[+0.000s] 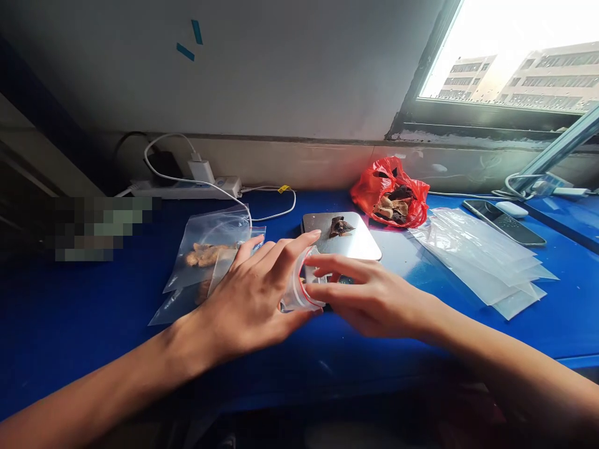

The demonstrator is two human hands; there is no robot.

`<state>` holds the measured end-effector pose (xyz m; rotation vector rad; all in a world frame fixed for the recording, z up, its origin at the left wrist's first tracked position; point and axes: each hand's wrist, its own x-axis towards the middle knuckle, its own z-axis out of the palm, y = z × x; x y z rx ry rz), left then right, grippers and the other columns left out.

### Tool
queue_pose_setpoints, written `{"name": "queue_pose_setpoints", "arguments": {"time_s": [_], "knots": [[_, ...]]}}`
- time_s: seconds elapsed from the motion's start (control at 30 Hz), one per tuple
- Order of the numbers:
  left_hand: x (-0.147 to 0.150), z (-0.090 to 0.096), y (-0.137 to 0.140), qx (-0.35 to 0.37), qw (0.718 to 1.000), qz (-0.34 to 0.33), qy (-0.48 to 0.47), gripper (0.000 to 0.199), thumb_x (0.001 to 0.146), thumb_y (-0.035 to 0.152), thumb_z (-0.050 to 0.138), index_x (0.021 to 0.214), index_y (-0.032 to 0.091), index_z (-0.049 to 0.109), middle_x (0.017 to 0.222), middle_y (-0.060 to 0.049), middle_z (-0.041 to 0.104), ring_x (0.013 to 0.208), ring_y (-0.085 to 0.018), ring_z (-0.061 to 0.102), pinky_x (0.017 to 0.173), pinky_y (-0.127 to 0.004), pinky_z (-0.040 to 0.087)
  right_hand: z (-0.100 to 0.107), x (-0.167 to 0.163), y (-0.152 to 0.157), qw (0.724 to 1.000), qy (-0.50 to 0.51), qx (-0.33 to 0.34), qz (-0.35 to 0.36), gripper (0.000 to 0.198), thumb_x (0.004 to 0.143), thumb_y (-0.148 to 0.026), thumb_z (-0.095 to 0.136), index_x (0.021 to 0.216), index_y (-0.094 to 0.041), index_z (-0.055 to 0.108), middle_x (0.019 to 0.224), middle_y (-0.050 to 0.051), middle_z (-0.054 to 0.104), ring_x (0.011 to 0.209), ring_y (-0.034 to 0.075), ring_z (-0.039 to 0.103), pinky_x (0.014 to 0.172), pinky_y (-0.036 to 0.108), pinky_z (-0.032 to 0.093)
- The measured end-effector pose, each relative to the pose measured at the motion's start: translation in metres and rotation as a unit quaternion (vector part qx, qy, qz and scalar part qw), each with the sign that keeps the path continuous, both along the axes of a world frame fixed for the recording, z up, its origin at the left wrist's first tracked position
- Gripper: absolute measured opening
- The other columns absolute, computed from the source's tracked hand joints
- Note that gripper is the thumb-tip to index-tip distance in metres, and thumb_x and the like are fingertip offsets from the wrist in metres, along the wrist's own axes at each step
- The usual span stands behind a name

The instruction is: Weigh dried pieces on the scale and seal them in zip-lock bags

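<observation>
My left hand (255, 290) is curved around a clear plastic zip bag (292, 293) with a red line at its mouth. The mouth is held wide and faces right. My right hand (374, 293) meets the bag there, its index and middle fingers at the opening and its thumb hidden. Just behind the hands stands a kitchen scale (365, 240) with a silver plate, and its display is partly covered by my fingers. On the plate lies a dark dried piece (340, 227), perhaps a mushroom.
Filled clear bags (206, 249) with brown dried pieces lie left. A red plastic bag (367, 187) of dried pieces sits behind the scale. Flat clear bags (486, 262), a phone (505, 221) and a white case (511, 209) lie right. A power strip (178, 188) runs along the wall.
</observation>
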<state>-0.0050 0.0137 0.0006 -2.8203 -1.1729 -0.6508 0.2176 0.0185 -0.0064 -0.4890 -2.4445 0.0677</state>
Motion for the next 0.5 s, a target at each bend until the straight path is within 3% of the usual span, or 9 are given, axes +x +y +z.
{"name": "queue_pose_setpoints", "arguments": {"time_s": [0.07,0.13,0.23,0.37,0.5], "knots": [[0.001,0.0,-0.001,0.002,1.0,0.0,-0.017,0.084,0.082,0.048,0.065,0.147,0.026,0.017,0.135,-0.014,0.056,0.114,-0.035,0.059,0.103,-0.063,0.035,0.0,0.006,0.008,0.999,0.029,0.006,-0.024,0.032,0.089,-0.008,0.048,0.116,-0.02,0.062,0.116,0.01,0.062,0.097,0.016,0.064,0.08,0.027,0.054],[0.002,0.001,-0.001,0.0,0.998,0.003,-0.055,0.089,0.079,0.044,0.07,0.147,0.027,0.014,0.134,-0.014,0.057,0.116,-0.035,0.059,0.102,-0.062,0.038,-0.001,0.016,0.024,0.992,0.079,0.019,-0.095,0.029,0.09,-0.011,0.049,0.116,-0.019,0.061,0.102,0.008,0.065,0.089,0.016,0.063,0.078,0.031,0.053],[0.003,0.0,-0.003,-0.008,0.991,-0.012,-0.134,0.093,0.079,0.041,0.071,0.148,0.029,0.009,0.138,-0.017,0.052,0.115,-0.034,0.06,0.098,-0.06,0.045,-0.006,0.032,0.049,0.977,0.087,0.021,-0.192,0.038,0.089,-0.017,0.053,0.127,-0.019,0.055,0.11,0.01,0.065,0.098,0.021,0.061,0.085,0.039,0.053],[0.003,-0.002,-0.004,-0.024,0.985,-0.034,-0.167,0.091,0.081,0.04,0.07,0.147,0.033,0.008,0.144,-0.018,0.046,0.112,-0.033,0.062,0.091,-0.057,0.052,-0.014,0.038,0.066,0.986,-0.025,-0.025,-0.164,0.057,0.087,-0.014,0.053,0.142,-0.02,0.042,0.144,0.014,0.044,0.132,0.026,0.043,0.105,0.05,0.042],[0.003,-0.004,-0.004,-0.03,0.987,-0.029,-0.156,0.09,0.08,0.036,0.07,0.146,0.034,0.009,0.141,-0.016,0.049,0.113,-0.033,0.062,0.084,-0.054,0.056,-0.016,0.033,0.068,0.987,-0.043,-0.027,-0.152,0.043,0.087,-0.007,0.047,0.127,-0.018,0.056,0.122,0.013,0.058,0.113,0.022,0.054,0.097,0.044,0.049]]}}
